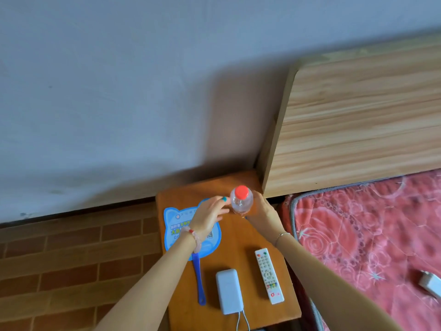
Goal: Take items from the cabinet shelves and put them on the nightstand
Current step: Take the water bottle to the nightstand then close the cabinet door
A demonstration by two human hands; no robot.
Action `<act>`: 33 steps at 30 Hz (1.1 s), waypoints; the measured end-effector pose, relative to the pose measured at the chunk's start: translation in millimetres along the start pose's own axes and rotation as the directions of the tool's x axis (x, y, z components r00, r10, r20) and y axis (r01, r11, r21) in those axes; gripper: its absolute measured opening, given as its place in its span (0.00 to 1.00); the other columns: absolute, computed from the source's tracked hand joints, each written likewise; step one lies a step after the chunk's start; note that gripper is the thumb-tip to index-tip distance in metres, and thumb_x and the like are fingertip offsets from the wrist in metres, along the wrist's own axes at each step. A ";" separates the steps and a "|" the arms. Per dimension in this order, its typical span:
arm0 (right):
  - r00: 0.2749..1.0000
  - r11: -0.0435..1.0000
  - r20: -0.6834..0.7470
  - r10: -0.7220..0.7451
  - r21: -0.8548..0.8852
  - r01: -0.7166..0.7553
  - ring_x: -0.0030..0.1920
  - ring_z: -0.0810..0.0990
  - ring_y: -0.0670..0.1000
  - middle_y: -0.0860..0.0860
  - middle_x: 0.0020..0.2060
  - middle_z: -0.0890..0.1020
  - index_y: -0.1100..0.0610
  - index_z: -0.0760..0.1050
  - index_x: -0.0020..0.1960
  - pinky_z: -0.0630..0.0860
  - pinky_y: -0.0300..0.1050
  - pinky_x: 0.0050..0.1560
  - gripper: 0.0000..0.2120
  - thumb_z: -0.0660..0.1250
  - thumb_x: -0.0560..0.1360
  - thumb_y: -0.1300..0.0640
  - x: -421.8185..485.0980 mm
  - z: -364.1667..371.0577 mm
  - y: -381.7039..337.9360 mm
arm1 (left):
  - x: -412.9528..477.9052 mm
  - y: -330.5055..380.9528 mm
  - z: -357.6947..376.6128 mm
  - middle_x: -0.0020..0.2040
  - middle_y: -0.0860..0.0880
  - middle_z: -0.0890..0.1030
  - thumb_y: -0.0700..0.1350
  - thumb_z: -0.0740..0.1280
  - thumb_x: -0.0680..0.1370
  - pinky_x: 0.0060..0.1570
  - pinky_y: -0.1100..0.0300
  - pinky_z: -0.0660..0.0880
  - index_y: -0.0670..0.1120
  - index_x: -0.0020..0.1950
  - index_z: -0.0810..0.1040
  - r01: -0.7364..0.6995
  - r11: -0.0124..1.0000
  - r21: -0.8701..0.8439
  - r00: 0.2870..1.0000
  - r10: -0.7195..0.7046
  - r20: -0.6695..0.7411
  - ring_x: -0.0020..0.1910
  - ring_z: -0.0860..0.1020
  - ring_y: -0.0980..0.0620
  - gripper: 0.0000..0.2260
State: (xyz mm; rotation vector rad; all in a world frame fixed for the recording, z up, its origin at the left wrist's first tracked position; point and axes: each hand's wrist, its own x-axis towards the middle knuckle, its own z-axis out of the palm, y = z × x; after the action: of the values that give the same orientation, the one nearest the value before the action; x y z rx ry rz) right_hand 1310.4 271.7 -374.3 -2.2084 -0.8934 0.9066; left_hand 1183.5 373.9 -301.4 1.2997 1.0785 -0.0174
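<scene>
A clear plastic bottle with a red cap stands upright at the back of the orange wooden nightstand. My right hand is wrapped round its right side. The straight fingers of my left hand touch its left side. On the nightstand also lie a blue cat-shaped fan with a blue handle, a pale blue power bank with a white cable, and a white remote control. My left forearm covers part of the fan.
A bed with a red flowered mattress and a wooden headboard stands right of the nightstand. A white charger lies on the mattress. A grey wall is behind, and a brick-pattern floor lies to the left.
</scene>
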 end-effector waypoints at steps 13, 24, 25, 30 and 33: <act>0.871 0.908 -0.356 -0.338 -0.365 0.203 0.57 0.77 0.57 0.56 0.57 0.79 0.60 0.70 0.65 0.77 0.50 0.51 0.21 0.62 0.76 0.52 -110.9 -103.7 -116.4 | -119.7 83.0 -32.1 0.53 0.46 0.83 0.44 0.67 0.74 0.49 0.51 0.78 0.44 0.61 0.77 -0.400 0.147 0.904 0.613 0.776 0.145 0.49 0.81 0.46 0.15; 0.662 0.840 -0.589 -0.463 -0.529 0.117 0.64 0.71 0.55 0.55 0.63 0.74 0.59 0.68 0.67 0.71 0.55 0.61 0.24 0.59 0.75 0.48 -243.7 -91.1 -205.1 | -221.6 104.0 -90.1 0.51 0.45 0.82 0.48 0.56 0.75 0.52 0.45 0.77 0.43 0.60 0.78 -0.504 -0.141 0.852 0.258 0.917 0.304 0.50 0.80 0.45 0.19; 0.649 0.848 -0.610 -0.454 -0.520 0.104 0.64 0.70 0.55 0.55 0.63 0.74 0.58 0.68 0.67 0.71 0.55 0.62 0.24 0.59 0.75 0.49 -254.5 -86.0 -208.8 | -227.0 104.1 -98.3 0.51 0.45 0.81 0.48 0.57 0.74 0.52 0.45 0.76 0.43 0.60 0.77 -0.507 -0.166 0.846 0.224 0.922 0.315 0.50 0.79 0.44 0.19; 0.585 0.876 -0.705 -0.401 -0.482 0.019 0.65 0.70 0.54 0.54 0.63 0.74 0.59 0.68 0.67 0.70 0.51 0.63 0.24 0.58 0.75 0.49 -304.9 -59.6 -225.8 | -256.1 106.3 -110.6 0.51 0.45 0.81 0.48 0.57 0.74 0.53 0.47 0.75 0.43 0.60 0.78 -0.537 -0.267 0.800 0.129 0.911 0.391 0.51 0.79 0.44 0.19; 0.566 0.875 -0.730 -0.382 -0.484 -0.034 0.65 0.71 0.55 0.55 0.63 0.74 0.60 0.69 0.67 0.70 0.52 0.63 0.24 0.58 0.75 0.48 -331.3 -53.0 -232.9 | -274.5 104.3 -103.3 0.52 0.45 0.81 0.49 0.56 0.73 0.53 0.47 0.74 0.44 0.59 0.78 -0.564 -0.292 0.772 0.149 0.884 0.443 0.52 0.78 0.44 0.20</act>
State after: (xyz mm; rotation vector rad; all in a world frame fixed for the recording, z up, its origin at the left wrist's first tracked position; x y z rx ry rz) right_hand 1087.3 149.1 -54.9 -2.4427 -0.8616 -0.5237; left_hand 1027.9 340.8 -33.8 2.9792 0.0405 0.8401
